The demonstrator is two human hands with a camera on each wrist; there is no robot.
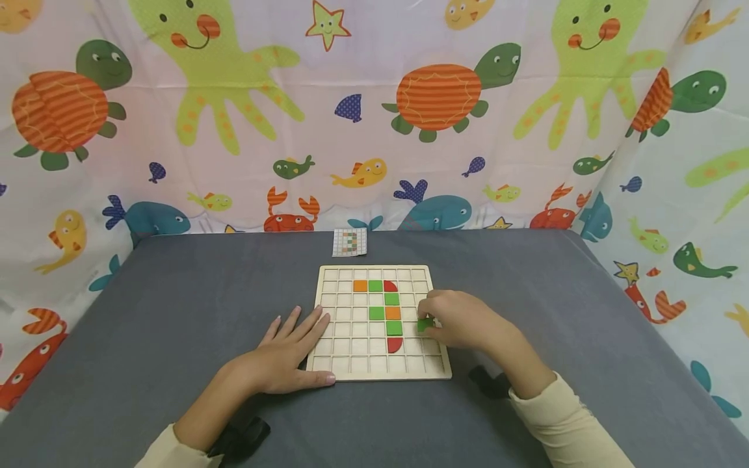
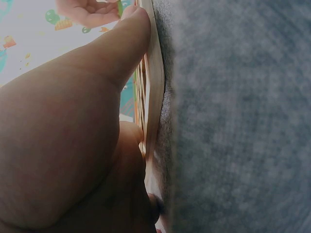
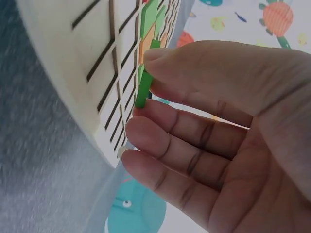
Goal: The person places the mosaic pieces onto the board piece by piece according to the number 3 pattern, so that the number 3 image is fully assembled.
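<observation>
A square wooden grid board [image 1: 357, 367] lies flat on the grey table. Several coloured tiles sit in its cells: green squares like one green tile [image 1: 394, 328], orange squares such as an orange tile [image 1: 360, 286], and red rounded pieces, one a red tile [image 1: 394, 345] lowest in the column. My right hand [image 1: 462, 318] pinches a loose green tile [image 3: 147, 77] between thumb and fingers, over the board's right side. My left hand [image 1: 287, 357] rests with spread, straight fingers on the board's left edge, its thumb [image 2: 131, 34] at the near edge.
A small printed pattern card [image 1: 350, 242] lies behind the board, showing a grid with coloured squares. Grey cloth [image 1: 193, 292] covers the table. A curtain with sea animals [image 1: 363, 117] hangs behind and at the sides. Dark straps [image 1: 242, 439] are at both wrists.
</observation>
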